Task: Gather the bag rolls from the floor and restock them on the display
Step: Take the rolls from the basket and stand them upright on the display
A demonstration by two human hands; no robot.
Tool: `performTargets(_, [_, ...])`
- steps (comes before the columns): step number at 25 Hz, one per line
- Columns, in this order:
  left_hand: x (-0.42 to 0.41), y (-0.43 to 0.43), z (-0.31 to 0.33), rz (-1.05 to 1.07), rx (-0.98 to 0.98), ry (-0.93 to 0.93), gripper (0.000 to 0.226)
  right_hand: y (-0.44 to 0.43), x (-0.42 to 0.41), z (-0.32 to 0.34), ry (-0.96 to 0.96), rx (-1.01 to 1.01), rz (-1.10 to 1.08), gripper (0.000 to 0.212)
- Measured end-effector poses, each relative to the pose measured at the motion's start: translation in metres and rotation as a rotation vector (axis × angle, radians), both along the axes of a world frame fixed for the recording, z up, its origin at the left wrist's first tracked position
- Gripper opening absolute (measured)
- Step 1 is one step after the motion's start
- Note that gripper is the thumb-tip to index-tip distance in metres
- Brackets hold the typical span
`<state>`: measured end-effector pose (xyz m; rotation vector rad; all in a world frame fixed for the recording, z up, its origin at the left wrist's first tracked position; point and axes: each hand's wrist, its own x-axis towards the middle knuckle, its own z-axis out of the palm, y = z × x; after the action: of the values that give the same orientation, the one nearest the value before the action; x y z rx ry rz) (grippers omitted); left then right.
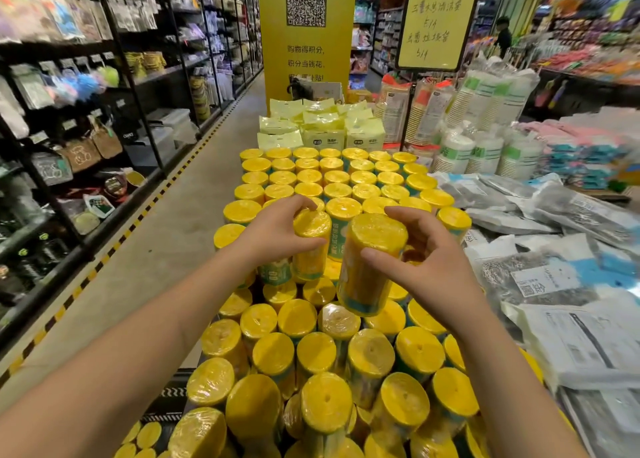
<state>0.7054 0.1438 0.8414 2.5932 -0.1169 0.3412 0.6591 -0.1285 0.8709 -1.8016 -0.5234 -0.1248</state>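
Note:
Several yellow bag rolls (370, 355) with teal labels stand upright and packed close on the display in front of me. My left hand (277, 230) grips one upright yellow roll (311, 246) near the display's middle, fingers curled over its top. My right hand (419, 253) holds a second yellow roll (367, 267), tilted slightly and raised above the rows; the thumb presses its side and the fingers curl behind it. A gap in the rows lies just below both rolls.
Pale yellow packs (322, 131) sit at the display's far end before a yellow QR sign (306, 24). Grey and white flat packets (571, 284) cover the table on the right. Dark shelving (69, 145) lines the aisle floor (156, 242) on the left.

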Motion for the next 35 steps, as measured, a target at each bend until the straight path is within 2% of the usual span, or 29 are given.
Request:
performTargets(11, [0.021,0.003,-0.035,-0.007,0.185,0.039,0.056,-0.005,0.001,-0.018,0.032,-0.027,-0.029,0.074])
performTargets(16, [0.020,0.001,-0.040,0.054,0.289,-0.057,0.047,-0.004,-0.001,-0.024,0.042,-0.036,-0.040,0.073])
performTargets(22, [0.015,-0.010,-0.050,0.126,0.329,-0.129,0.046,-0.001,0.000,-0.030,0.047,-0.065,-0.042,0.075])
performTargets(27, [0.010,-0.013,-0.048,0.131,0.334,-0.051,0.052,-0.001,0.011,-0.035,0.048,-0.095,-0.041,0.074])
performTargets(29, [0.001,-0.017,-0.046,0.125,0.280,-0.053,0.053,-0.001,0.019,-0.036,0.048,-0.105,-0.044,0.076])
performTargets(31, [-0.018,-0.026,-0.043,0.109,0.153,-0.155,0.050,0.001,0.028,-0.037,0.039,-0.110,-0.052,0.076])
performTargets(33, [-0.042,-0.041,-0.042,0.087,-0.053,-0.202,0.046,0.006,0.040,-0.039,0.025,-0.114,-0.074,0.074])
performTargets(35, [-0.059,-0.061,-0.047,0.089,-0.373,-0.045,0.043,0.014,0.053,-0.043,0.014,-0.116,-0.097,0.072])
